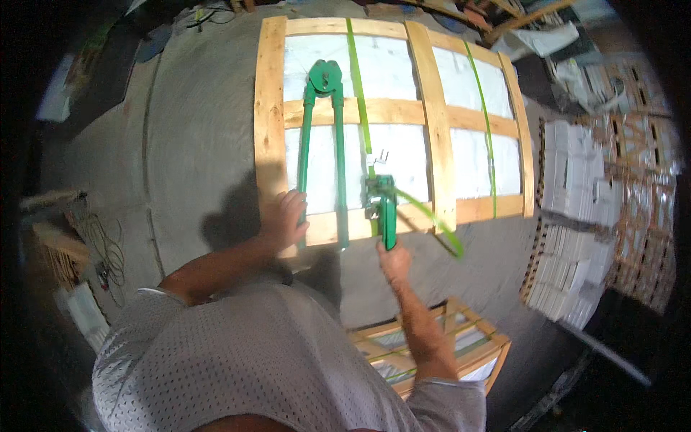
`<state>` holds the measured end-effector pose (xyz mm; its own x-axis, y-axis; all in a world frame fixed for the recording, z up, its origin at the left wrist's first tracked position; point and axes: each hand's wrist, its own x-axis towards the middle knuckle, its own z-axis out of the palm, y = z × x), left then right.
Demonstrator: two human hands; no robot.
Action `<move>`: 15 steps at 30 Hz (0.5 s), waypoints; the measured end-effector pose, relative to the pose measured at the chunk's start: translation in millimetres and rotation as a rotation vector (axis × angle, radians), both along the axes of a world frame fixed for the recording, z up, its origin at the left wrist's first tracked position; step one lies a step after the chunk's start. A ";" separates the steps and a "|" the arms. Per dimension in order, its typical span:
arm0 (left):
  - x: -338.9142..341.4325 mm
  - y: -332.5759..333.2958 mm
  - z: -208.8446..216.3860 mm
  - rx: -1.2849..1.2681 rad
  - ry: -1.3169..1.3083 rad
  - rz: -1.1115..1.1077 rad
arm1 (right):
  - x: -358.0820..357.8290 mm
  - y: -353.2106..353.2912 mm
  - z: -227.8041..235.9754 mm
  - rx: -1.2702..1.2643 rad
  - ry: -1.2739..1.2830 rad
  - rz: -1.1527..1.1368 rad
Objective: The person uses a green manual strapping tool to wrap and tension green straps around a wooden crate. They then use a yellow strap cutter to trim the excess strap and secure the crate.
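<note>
My right hand (394,263) is closed round the green handle of a strapping tensioner (388,216) at the near edge of a wooden crate (432,93). A green strap (358,86) runs across the crate to this tool, and its loose tail (439,225) curls out to the right. A small metal seal (382,156) lies just beyond the tensioner. My left hand (285,218) rests on the crate's near left corner, fingers laid out beside one handle of a long green strapping sealer (325,78). The sealer lies on top with its head pointing away from me.
A second green strap (484,115) crosses the crate's right part. Close to my right arm stands a smaller strapped crate (497,353). White stacked slabs (572,173) line the right side; a coiled cord (104,248) lies on the floor at left.
</note>
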<state>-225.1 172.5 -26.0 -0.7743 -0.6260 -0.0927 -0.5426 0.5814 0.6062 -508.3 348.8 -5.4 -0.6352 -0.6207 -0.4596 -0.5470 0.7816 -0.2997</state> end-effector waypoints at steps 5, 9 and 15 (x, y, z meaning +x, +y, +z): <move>-1.7 8.1 -11.3 -0.287 0.038 0.074 | -9.7 -0.7 -9.8 0.059 -0.386 -0.148; -1.2 23.8 -17.3 -0.315 -0.039 0.066 | -25.3 -2.4 -2.6 -0.027 -0.719 -0.166; -3.5 22.1 -3.3 -0.290 -0.074 0.051 | -53.5 -19.0 14.9 0.015 -0.703 0.093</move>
